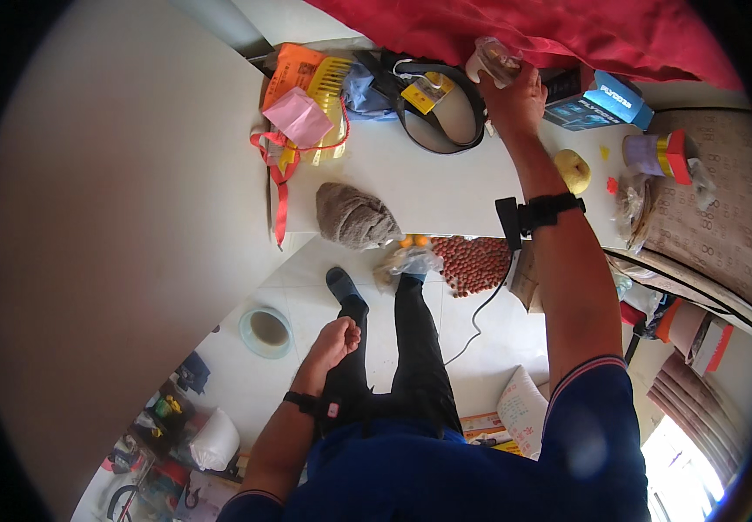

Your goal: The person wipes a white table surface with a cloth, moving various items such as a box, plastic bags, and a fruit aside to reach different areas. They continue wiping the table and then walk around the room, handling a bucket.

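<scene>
At the back of the white table (441, 189), my right hand (518, 98) grips a clear plastic container (497, 60), partly hidden by the fingers, in front of a red cloth (546, 29). A coiled black strap (457, 145) with a yellow tag (427, 92) lies just left of that hand. To its right is a blue and black box (604, 104) bearing writing. A yellow round fruit (572, 171) sits beside my right forearm. My left hand (335, 342) hangs low over my left leg, its fingers curled and nothing seen in them. A crumpled grey-brown cloth (356, 216) rests at the table's front edge.
A pink paper (297, 117), an orange packet and a red ribbon (281, 202) lie at the table's left. Many red fruits (474, 261) cover floor beneath the table's edge. A basin (266, 333) stands on the floor. A black cable (478, 326) trails from the right wrist.
</scene>
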`<state>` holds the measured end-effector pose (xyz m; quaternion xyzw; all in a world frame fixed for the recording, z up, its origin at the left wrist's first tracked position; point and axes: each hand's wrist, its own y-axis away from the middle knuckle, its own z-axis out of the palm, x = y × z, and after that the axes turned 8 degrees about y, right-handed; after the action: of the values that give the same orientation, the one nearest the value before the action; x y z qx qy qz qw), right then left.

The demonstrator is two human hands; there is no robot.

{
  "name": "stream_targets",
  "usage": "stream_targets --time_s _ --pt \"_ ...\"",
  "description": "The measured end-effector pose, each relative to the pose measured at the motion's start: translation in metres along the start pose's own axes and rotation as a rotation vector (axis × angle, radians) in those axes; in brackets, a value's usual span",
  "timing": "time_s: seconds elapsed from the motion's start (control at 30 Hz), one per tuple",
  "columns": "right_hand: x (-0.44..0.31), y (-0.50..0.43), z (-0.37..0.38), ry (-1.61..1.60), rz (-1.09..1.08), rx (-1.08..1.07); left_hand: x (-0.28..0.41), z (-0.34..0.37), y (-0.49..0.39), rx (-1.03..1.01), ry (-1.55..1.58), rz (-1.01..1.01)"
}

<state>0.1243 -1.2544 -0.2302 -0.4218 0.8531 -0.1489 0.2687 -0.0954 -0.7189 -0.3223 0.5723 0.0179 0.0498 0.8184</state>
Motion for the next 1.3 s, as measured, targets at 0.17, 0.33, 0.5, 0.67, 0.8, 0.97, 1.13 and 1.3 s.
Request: stream_targets --time_s 0.17,0.33,0.5,0.67,0.8,0.97,1.13,1.3 --pt "0.016 -0.008 0.015 0.143 0.029 -0.057 -0.008 0.001 0.002 -0.025 -0.057 0.014" --pt "0.031 -0.004 0.017 0.157 0.030 -0.138 -0.013 0.002 -0.001 -0.025 -0.052 -0.009" --pt "0.026 0.006 0.017 0.233 0.086 -0.307 -0.010 0.008 0.001 -0.070 -0.064 0.020" --pt "0.019 0.021 -0.017 0.184 0.053 -0.129 -0.006 0.018 0.011 -0.042 -0.077 0.045" --pt "0.023 0.082 -0.075 0.101 -0.015 -0.124 0.001 0.026 0.022 -0.127 -0.060 0.043" --pt "0.025 0.211 -0.158 0.007 0.019 -0.543 0.008 0.046 0.043 -0.251 0.001 0.054" --pt "0.093 0.185 -0.198 0.204 0.261 -0.373 0.007 0.060 0.065 -0.165 -0.107 0.058" --pt "0.130 0.113 -0.177 0.309 0.263 -0.357 -0.007 0.053 0.068 -0.099 -0.126 0.041"
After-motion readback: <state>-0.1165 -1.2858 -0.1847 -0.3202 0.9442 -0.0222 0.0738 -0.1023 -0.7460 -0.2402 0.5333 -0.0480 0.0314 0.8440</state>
